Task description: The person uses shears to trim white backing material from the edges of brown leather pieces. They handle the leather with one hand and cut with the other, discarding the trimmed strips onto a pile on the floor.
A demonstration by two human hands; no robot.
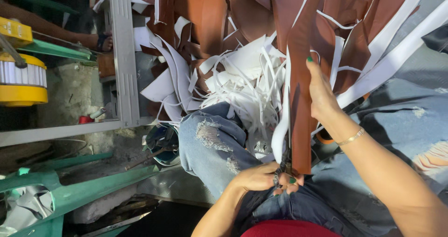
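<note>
My right hand (321, 93), with green nails and a thin bracelet, grips a long brown leather-like strip (301, 120) with a white backing strip (281, 125) beside it, holding it up over my lap. My left hand (263, 176), wearing rings, is closed at the strip's lower end on a small dark metal tool that looks like scissors (285, 166). The tool is mostly hidden by my fingers and the strip. Both hands work above my torn blue jeans (212, 143).
A heap of white trimmings (242, 78) and brown strips (205, 17) lies beyond my knees. At the left stand a grey metal frame (125, 55), a yellow reel (21, 78), green plastic furniture (84, 190) and a small bucket (163, 146). Another person's sandalled foot (103, 42) shows at the upper left.
</note>
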